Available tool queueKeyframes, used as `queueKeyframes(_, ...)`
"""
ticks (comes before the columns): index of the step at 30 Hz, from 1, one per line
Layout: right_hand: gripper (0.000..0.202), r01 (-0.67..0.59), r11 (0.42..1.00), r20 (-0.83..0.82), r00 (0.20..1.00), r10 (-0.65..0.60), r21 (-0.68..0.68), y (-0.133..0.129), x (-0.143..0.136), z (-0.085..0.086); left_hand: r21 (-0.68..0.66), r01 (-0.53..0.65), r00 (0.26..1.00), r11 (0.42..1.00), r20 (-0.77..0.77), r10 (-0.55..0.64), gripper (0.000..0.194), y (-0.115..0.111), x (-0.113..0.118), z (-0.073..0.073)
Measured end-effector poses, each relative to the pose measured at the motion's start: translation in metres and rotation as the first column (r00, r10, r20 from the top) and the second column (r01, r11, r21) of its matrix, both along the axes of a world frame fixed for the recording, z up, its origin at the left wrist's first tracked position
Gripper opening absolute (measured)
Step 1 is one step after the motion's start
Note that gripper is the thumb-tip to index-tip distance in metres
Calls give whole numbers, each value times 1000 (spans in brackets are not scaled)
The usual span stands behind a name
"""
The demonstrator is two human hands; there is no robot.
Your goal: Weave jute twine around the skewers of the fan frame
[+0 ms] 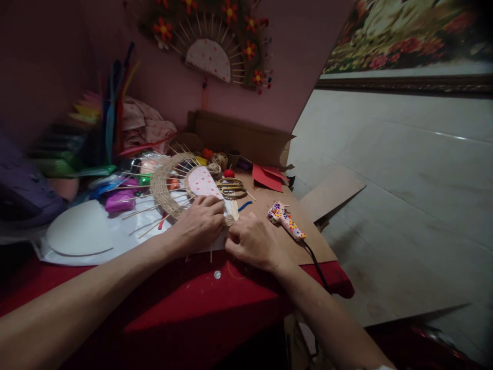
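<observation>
A fan-shaped frame of thin sticks with a twine-wrapped band (166,187) lies on the table, a dotted pink half-round cloth (203,182) at its centre. My left hand (204,221) is closed at the lower edge of this frame, just below the cloth. Close to its right, my right hand (250,240) is closed too, by the end of the twine band. What the fingertips pinch is too small to make out. Scissors (231,188) rest just beyond the hands. A flower-patterned glue gun (287,221) lies to the right on cardboard.
Red paper (267,177) and twine balls (219,160) lie toward the back. At the left are a white half-round board (80,228), purple packets (120,200) and pipe cleaners (111,113). A finished fan (210,56) hangs on the wall. A black cord (316,264) crosses the table's right edge.
</observation>
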State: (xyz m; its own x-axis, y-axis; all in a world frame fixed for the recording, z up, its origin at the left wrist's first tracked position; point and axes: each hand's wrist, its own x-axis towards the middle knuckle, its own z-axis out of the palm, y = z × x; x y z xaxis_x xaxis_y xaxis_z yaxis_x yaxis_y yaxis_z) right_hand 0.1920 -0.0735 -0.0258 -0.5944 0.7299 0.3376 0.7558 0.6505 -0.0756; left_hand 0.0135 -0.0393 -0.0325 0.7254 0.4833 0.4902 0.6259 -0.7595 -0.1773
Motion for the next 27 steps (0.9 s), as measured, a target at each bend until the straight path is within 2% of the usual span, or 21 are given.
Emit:
queueKeyframes(12,18,13,1000,-37,999,-13,-12,3,-1,-2,-38,40,998,998,39,-39,19,-2,-1,1)
queueKeyframes(23,20,12,1000,-28,1000,-12,8,2,-1,-3,-197,9,993,980,115,14,18,-4,-1,5)
queueKeyframes(27,20,10,1000,-21,1000,-10,12,3,-1,-3,-214,-2,993,977,119,28,18,-4,-1,5)
